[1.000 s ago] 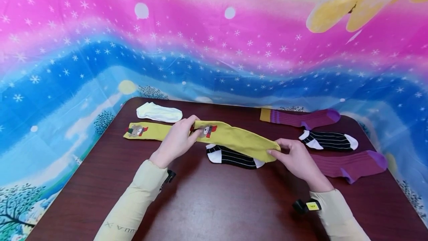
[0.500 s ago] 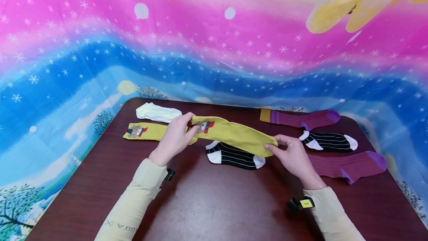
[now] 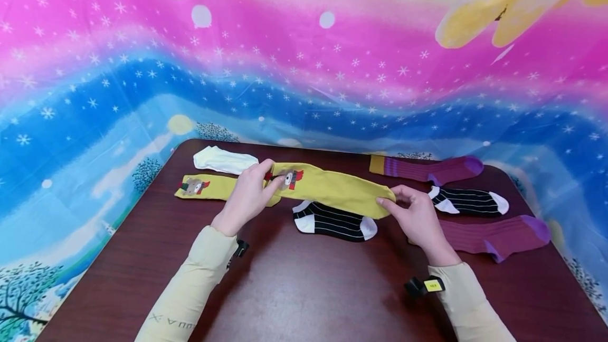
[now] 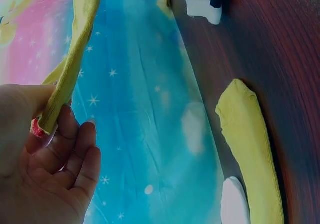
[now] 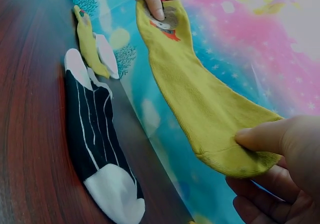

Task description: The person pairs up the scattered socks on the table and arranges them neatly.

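Head view, yellow sock (image 3: 339, 190), between both hands (image 3: 246, 193) (image 3: 420, 219)

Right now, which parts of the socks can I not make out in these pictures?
Head: part of the lying yellow sock, hidden behind the left hand.
Head: most of the cuff end of the nearer purple sock, behind the right hand.
Head: part of the top edge of the middle striped sock, behind the held yellow sock.
Left wrist: end of the white sock, cut off by the bottom edge.
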`<state>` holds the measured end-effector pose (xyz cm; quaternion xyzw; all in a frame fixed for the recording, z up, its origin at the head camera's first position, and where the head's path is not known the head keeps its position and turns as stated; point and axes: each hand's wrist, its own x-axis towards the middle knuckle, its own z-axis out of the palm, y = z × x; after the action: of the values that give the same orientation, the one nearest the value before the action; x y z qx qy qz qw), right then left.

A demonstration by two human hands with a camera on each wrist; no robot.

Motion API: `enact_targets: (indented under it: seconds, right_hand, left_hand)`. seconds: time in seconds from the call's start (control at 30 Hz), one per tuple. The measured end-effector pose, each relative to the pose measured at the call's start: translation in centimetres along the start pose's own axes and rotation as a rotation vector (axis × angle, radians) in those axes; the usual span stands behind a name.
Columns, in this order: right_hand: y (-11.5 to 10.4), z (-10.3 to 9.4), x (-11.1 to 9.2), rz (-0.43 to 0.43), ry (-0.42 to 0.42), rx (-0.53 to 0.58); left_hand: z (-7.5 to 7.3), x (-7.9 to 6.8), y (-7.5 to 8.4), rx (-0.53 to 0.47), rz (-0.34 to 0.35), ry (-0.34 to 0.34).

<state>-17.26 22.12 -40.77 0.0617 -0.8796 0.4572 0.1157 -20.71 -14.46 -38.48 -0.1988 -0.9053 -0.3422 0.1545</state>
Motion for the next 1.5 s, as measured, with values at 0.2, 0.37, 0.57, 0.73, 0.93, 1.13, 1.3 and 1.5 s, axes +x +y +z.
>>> enact_targets:
  seconds: [0.2,0.37,0.57,0.73,0.93,1.13,1.3,1.5]
  right_hand:
    - [-0.4,0.3,0.4,-0.001,0.036,0.022]
    - [-0.8,0.6,0.7,0.007,0.054,0.054]
    - [-1.1,1.1,0.8,0.042,0.044,0.068]
    - [-1.2,1.5,1.2,0.034,0.044,0.071]
    - [-1.4,1.9,1.5,0.020,0.047,0.074]
    - [-1.7,2.3,1.7,0.013,0.021,0.081]
    - [-1.8,2.5,1.9,0.012,0.009,0.080]
    - [-2.1,2.9,2.2,-0.007,-0.005,0.096]
  left_hand:
    - [-0.4,0.1,-0.1,0.005,-0.027,0.006]
    - [-0.7,0.1,-0.2,0.007,-0.038,0.023]
    - [-0.9,-0.1,-0.8,0.004,-0.065,0.033]
    - [-1.1,-0.1,-1.2,0.001,-0.053,0.063]
    - [-1.3,-0.2,-1.6,0.007,-0.051,0.074]
    - [-1.6,-0.3,-2.0,0.028,-0.041,0.097]
    - [-1.9,-0.2,-2.2,0.040,-0.031,0.103]
    - [-2.3,-0.2,-2.5,0.029,-0.051,0.117]
